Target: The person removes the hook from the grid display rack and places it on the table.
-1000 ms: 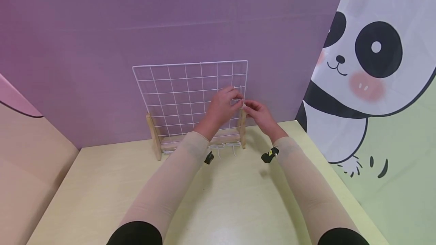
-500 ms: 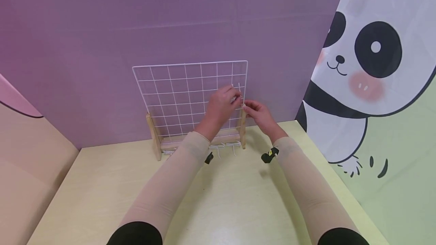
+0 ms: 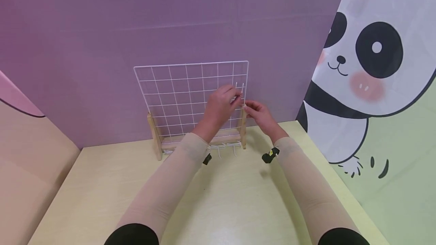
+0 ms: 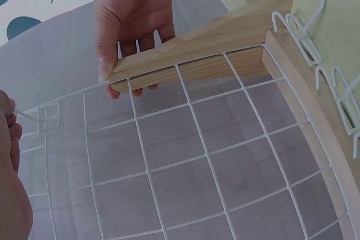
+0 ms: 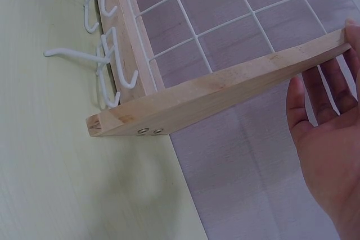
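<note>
A white wire grid panel point(image 3: 190, 64) stands upright in a wooden stand point(image 3: 154, 138) near the back of the table. My left hand point(image 3: 220, 103) pinches the stem of a white wire hook point(image 4: 29, 117) at the panel's upper right. The hook's two prongs point up by the grid wires; whether they catch a wire I cannot tell. My right hand point(image 3: 260, 114) grips the top end of the stand's right side piece point(image 5: 214, 85), thumb in front and fingers behind it, as the left wrist view shows.
Several loose white hooks point(image 5: 73, 55) lie along the stand's front foot. The pale table point(image 3: 218, 207) stretches in front. A purple backdrop point(image 3: 170, 18) hangs close behind the panel, and a panda-print sheet point(image 3: 344, 135) is on the right.
The hook in my left hand has tilted and risen a little, its prongs ending slightly farther right. My right hand has stayed on the side piece.
</note>
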Demonstrator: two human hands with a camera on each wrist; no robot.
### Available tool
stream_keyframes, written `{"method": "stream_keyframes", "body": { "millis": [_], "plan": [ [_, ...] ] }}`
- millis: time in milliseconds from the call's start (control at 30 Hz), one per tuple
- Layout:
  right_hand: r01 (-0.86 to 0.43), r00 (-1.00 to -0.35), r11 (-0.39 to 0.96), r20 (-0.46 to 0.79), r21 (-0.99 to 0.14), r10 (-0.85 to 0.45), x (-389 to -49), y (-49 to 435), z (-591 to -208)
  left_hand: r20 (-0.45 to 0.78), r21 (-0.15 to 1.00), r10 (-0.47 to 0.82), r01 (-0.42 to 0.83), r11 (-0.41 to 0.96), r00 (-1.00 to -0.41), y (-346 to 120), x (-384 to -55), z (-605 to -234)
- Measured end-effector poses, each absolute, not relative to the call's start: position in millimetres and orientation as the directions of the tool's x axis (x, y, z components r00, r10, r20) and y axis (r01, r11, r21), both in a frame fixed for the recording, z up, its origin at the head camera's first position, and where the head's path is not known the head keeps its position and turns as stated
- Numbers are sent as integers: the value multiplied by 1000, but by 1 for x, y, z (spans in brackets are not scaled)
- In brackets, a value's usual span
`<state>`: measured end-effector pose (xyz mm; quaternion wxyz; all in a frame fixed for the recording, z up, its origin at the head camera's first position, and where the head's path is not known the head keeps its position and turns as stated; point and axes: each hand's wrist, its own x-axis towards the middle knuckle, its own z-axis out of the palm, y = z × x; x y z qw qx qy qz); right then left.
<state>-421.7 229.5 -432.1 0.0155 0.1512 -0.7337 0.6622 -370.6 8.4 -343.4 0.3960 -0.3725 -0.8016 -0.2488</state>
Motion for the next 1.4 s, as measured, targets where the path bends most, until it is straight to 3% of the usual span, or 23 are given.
{"method": "stream_keyframes", "body": {
  "millis": [700,1400],
  "plan": [
    [-243,-956,82,224,-967,-191,-423,228,-433,830,125,385,808,576,-403,-18,-354,-365],
    [-232,-957,59,218,-971,-190,-425,229,-435,770,277,317,737,616,-554,-73,-332,-406]
  ]
}}
